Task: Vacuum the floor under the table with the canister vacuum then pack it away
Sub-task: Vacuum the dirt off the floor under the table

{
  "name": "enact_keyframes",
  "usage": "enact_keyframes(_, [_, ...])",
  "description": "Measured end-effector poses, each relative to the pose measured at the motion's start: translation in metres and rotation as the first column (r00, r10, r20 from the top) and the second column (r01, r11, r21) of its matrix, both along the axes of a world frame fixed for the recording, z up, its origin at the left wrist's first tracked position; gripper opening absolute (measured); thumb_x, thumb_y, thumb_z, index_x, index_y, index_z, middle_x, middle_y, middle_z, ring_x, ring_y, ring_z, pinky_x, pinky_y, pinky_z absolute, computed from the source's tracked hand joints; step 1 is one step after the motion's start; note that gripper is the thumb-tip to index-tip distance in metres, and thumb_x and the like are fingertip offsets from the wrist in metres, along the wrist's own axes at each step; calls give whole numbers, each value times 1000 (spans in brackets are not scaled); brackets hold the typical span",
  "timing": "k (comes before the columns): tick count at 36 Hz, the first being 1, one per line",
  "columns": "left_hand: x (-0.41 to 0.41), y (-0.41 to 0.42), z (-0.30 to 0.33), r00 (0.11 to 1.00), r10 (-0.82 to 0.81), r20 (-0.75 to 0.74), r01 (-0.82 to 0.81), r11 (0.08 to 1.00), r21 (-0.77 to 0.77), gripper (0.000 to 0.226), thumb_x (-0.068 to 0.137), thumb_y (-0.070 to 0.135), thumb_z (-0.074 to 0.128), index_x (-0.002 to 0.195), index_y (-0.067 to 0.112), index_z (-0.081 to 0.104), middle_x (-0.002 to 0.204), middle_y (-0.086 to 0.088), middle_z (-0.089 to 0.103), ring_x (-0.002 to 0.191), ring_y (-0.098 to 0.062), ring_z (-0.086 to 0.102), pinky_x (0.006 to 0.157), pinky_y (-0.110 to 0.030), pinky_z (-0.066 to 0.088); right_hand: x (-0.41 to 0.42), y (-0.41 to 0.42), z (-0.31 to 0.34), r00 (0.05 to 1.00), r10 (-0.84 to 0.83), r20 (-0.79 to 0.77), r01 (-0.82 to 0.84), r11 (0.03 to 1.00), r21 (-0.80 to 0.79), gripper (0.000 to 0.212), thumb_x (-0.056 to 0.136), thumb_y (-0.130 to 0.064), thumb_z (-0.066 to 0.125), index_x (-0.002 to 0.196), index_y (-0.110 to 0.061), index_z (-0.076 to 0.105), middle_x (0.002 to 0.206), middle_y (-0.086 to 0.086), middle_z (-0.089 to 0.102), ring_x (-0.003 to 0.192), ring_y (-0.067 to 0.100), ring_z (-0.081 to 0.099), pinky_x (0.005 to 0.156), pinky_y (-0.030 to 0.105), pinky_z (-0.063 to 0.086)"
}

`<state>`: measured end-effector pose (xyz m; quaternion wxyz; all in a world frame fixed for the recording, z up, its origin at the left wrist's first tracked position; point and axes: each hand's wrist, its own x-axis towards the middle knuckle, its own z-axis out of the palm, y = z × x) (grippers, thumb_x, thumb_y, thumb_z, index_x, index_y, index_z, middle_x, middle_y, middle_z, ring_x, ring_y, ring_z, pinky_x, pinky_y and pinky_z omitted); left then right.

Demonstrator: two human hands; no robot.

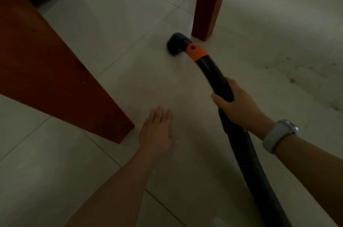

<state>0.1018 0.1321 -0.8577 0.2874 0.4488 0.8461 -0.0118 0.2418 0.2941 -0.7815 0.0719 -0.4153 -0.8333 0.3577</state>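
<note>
While your left hand [157, 130] lies flat on the tiled floor [130, 41] with its fingers straight, holding nothing and looking like a prop for your weight, your right hand [235, 104] does the work: its fingers and thumb are curled round the black tube of the vacuum hose [246, 154], just above where the ribbed part begins. A pale wristband [278, 134] sits on that wrist. Ahead of your grip the tube runs to an orange collar [195, 52] and then the black nozzle [176, 43], which rests on the floor just beside the far table leg [209, 1]. The near table leg [46, 59] stands to your left, close to your flat hand.

You appear to be in the middle of the vacuuming step, under the table. To the right of the far leg, specks of dirt [293, 74] show on the tiles, so that patch looks undone. The canister itself is out of view, and nothing suggests packing away has begun; that whole part seems left to do.
</note>
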Motion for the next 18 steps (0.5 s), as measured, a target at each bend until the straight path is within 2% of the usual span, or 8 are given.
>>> enact_keyframes(3, [1,7,3,1000,23,4,-23,999,-48,103,82,50,66,152,25,-6,159,-4,-16,147,-26,-11,118,-38,8,18,-7,-3,998,-68,14,68,998,0,55,92,-37,54,140,-21,33,87,0,57,74,24,61,66,39,53])
enact_keyframes(6, [2,12,4,999,34,11,-33,997,-76,106,81,48,68,152,25,-6,159,-5,-17,147,-27,-10,118,-40,9,36,-16,-2,996,-38,86,39,999,-7,62,92,-40,54,145,-24,25,96,2,59,77,25,62,71,43,54])
enact_keyframes(10, [3,16,4,999,43,-11,-44,993,-110,107,80,46,70,152,24,-7,159,-6,-17,147,-29,-10,117,-43,11,64,-14,9,995,25,95,-15,995,-103,60,92,-35,56,144,-25,29,93,-1,58,79,19,62,68,30,49])
enact_keyframes(12, [2,16,4,999,47,-10,-48,992,-117,108,80,45,70,152,24,-7,159,-6,-18,147,-30,-10,117,-44,12,76,-11,12,997,12,78,-5,995,-95,56,91,-33,57,141,-23,33,89,-2,59,77,15,62,62,25,46])
enact_keyframes(18, [1,17,6,999,48,-8,-49,991,-121,106,81,43,70,152,23,-5,159,-7,-16,146,-32,-8,117,-46,14,83,-19,-3,970,-245,-6,245,969,-24,54,93,-33,54,141,-19,34,93,4,59,71,18,57,57,26,41])
